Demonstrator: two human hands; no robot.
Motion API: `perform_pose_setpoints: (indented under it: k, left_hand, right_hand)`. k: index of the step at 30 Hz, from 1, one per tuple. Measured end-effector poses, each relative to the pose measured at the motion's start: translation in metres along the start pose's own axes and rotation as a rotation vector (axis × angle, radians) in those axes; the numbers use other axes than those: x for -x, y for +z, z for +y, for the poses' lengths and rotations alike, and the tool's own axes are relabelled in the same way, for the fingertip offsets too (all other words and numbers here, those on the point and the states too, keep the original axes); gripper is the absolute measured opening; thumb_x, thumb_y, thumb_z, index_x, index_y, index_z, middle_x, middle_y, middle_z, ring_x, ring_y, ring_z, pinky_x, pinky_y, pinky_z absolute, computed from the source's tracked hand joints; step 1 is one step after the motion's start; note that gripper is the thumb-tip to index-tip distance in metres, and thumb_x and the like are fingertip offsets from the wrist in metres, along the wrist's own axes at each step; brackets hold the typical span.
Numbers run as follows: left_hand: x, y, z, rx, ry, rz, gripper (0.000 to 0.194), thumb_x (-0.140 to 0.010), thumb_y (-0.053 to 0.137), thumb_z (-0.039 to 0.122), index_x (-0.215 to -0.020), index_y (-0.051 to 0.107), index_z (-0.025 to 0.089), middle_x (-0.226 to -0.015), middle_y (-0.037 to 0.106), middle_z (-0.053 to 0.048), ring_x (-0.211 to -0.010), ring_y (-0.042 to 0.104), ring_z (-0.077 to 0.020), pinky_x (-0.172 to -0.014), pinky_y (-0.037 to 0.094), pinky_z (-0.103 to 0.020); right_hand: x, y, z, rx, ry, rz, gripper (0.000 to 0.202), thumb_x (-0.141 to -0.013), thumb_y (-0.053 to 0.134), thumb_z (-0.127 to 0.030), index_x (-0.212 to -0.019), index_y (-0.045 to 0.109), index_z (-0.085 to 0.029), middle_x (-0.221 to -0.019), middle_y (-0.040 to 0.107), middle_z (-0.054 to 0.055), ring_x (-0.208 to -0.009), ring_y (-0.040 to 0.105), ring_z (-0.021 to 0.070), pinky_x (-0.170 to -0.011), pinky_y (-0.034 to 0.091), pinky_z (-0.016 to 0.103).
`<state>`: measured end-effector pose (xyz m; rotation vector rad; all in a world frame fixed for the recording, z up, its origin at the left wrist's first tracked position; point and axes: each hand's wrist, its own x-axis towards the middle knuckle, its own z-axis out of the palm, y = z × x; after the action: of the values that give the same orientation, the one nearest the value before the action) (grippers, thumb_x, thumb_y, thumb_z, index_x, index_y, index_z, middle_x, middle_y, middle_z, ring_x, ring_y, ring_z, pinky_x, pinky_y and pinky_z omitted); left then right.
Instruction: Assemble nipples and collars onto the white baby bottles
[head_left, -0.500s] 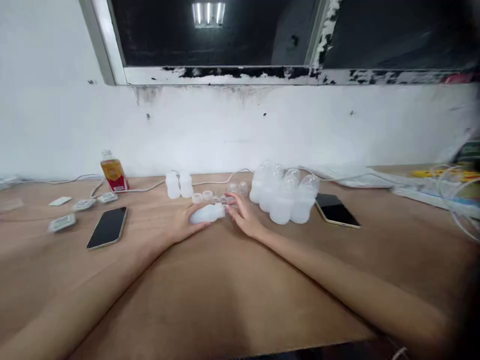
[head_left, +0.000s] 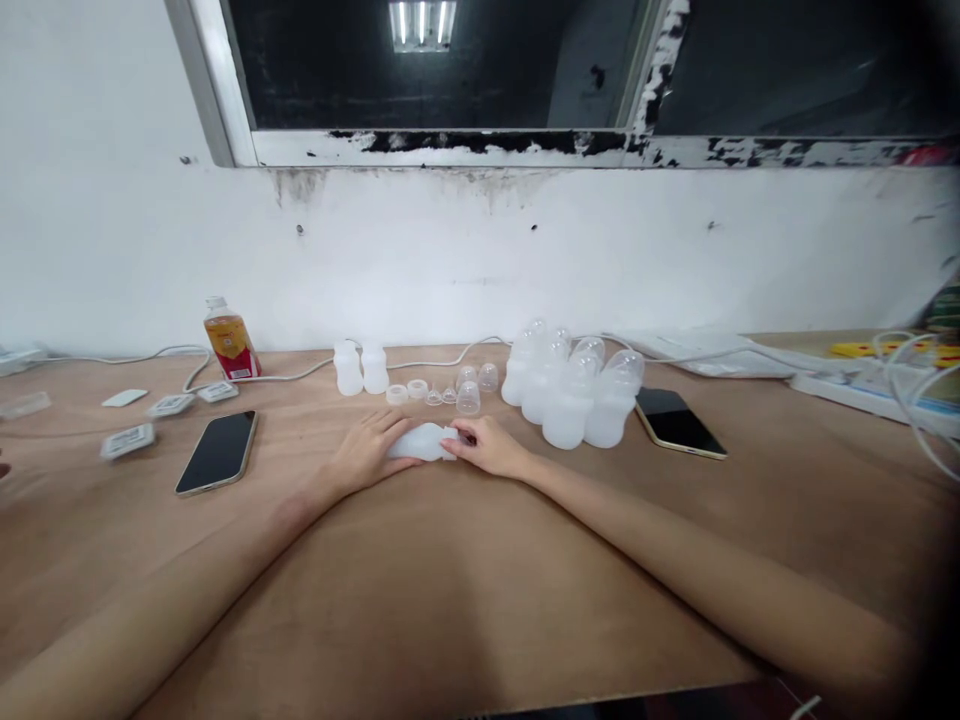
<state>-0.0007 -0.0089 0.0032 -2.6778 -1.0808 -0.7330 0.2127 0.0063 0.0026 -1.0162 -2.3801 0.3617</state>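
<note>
A frosted white baby bottle (head_left: 417, 442) lies on its side just above the tabletop, its neck pointing right. My left hand (head_left: 367, 448) is wrapped round its body from the left. At the neck, the fingers of my right hand (head_left: 491, 447) pinch the bottle's collar ring (head_left: 450, 442); the fingertips partly hide it. Just beyond the hands lie loose collar rings (head_left: 397, 394), clear teats (head_left: 434, 397) and clear domed caps (head_left: 468, 399). Two open bottles (head_left: 349, 370) stand behind on the left. To the right stands a cluster of capped bottles (head_left: 566, 415).
Phones lie on the left (head_left: 217, 453) and on the right (head_left: 679, 422). A drink bottle (head_left: 231, 345) stands by the wall near small white-cased devices (head_left: 127, 441). A white cable (head_left: 300, 376) runs along the back. A power strip (head_left: 862, 392) lies far right, and someone's fingertip shows at the left edge.
My right hand has closed from spread fingers onto the collar ring at the bottle's neck. Both hands and the bottle sit slightly nearer to me, uncovering the small parts behind.
</note>
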Motion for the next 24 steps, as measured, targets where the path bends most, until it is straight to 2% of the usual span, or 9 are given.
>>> perform_pose_setpoints:
  k: [3, 6, 8, 10, 13, 17, 20, 24]
  left_hand:
    - [-0.004, -0.013, 0.002, 0.022, -0.059, -0.084, 0.052, -0.07, 0.041, 0.055, -0.104, 0.042, 0.016, -0.097, 0.051, -0.007, -0.086, 0.048, -0.0192, -0.074, 0.037, -0.031]
    - [-0.009, -0.026, -0.003, 0.042, -0.073, -0.212, 0.049, -0.072, 0.039, 0.053, -0.104, 0.041, 0.016, -0.095, 0.052, -0.007, -0.082, 0.05, -0.019, -0.07, 0.038, -0.03]
    - [-0.009, -0.031, -0.008, 0.038, -0.046, -0.301, 0.05, -0.073, 0.038, 0.052, -0.11, 0.039, 0.018, -0.097, 0.053, -0.006, -0.084, 0.05, -0.0194, -0.071, 0.037, -0.03]
    - [-0.008, -0.031, -0.012, 0.021, -0.035, -0.342, 0.053, -0.073, 0.037, 0.053, -0.115, 0.036, 0.02, -0.1, 0.053, -0.006, -0.086, 0.05, -0.0198, -0.073, 0.036, -0.03]
    - [-0.005, -0.026, -0.009, -0.031, -0.028, -0.308, 0.052, -0.076, 0.033, 0.052, -0.116, 0.036, 0.019, -0.1, 0.053, -0.005, -0.088, 0.05, -0.0196, -0.077, 0.035, -0.032]
    - [-0.003, -0.015, 0.0, -0.129, 0.012, -0.183, 0.044, -0.079, 0.032, 0.045, -0.113, 0.038, 0.017, -0.103, 0.052, -0.006, -0.09, 0.049, -0.0189, -0.083, 0.029, -0.035]
    - [-0.002, -0.007, 0.003, -0.176, 0.011, -0.081, 0.041, -0.079, 0.035, 0.04, -0.113, 0.036, 0.018, -0.11, 0.048, -0.006, -0.096, 0.045, -0.0191, -0.083, 0.027, -0.035]
    - [-0.003, 0.002, 0.005, -0.198, -0.031, -0.017, 0.042, -0.078, 0.037, 0.039, -0.114, 0.036, 0.017, -0.109, 0.048, -0.007, -0.096, 0.045, -0.0195, -0.082, 0.028, -0.035]
  right_hand:
    - [0.001, 0.0, -0.003, 0.046, -0.046, 0.062, 0.034, -0.075, 0.039, -0.048, -0.079, 0.049, -0.015, -0.065, 0.05, 0.0, -0.057, 0.042, 0.0084, -0.053, 0.032, 0.021]
    - [0.002, 0.001, -0.007, 0.025, -0.155, 0.108, 0.04, -0.074, 0.043, -0.045, -0.103, 0.043, -0.017, -0.094, 0.052, 0.004, -0.078, 0.048, 0.0123, -0.067, 0.037, 0.024]
    - [0.003, 0.001, -0.009, 0.009, -0.215, 0.111, 0.042, -0.075, 0.044, -0.043, -0.109, 0.04, -0.018, -0.104, 0.049, 0.005, -0.087, 0.047, 0.0133, -0.073, 0.037, 0.025]
    - [0.003, 0.001, -0.009, 0.006, -0.222, 0.105, 0.042, -0.075, 0.045, -0.042, -0.11, 0.04, -0.019, -0.105, 0.049, 0.004, -0.086, 0.047, 0.0127, -0.074, 0.037, 0.025]
    - [0.004, 0.001, -0.007, 0.003, -0.166, 0.089, 0.042, -0.072, 0.047, -0.044, -0.107, 0.043, -0.02, -0.099, 0.052, 0.003, -0.075, 0.049, 0.0117, -0.069, 0.039, 0.025]
    - [0.002, 0.0, -0.005, -0.081, -0.051, 0.075, 0.039, -0.072, 0.047, -0.045, -0.099, 0.047, -0.017, -0.087, 0.055, 0.003, -0.07, 0.049, 0.0114, -0.062, 0.039, 0.023]
    - [0.0, -0.002, -0.006, -0.159, 0.015, 0.063, 0.036, -0.072, 0.046, -0.044, -0.092, 0.048, -0.015, -0.078, 0.055, 0.002, -0.064, 0.048, 0.0099, -0.057, 0.038, 0.022]
    - [-0.002, -0.002, -0.008, -0.154, 0.054, 0.08, 0.035, -0.072, 0.045, -0.045, -0.09, 0.049, -0.015, -0.073, 0.054, 0.001, -0.06, 0.047, 0.0099, -0.055, 0.038, 0.022]
